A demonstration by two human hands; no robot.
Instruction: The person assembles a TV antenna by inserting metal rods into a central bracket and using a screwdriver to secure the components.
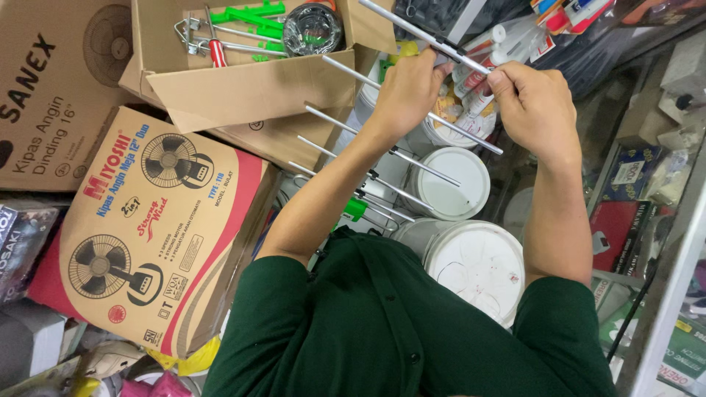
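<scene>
Cardboard boxes (147,228) and white lidded buckets (474,268) crowd the floor of a cluttered shop below me. Both my hands grip a metal antenna rod (419,33) up in front of me, my left hand (408,88) clenched around it and my right hand (533,106) pinching it just beside. Thin metal crossbars (382,180) run down under my left arm, above the buckets.

Shop – stacked fan boxes (147,228)
</scene>
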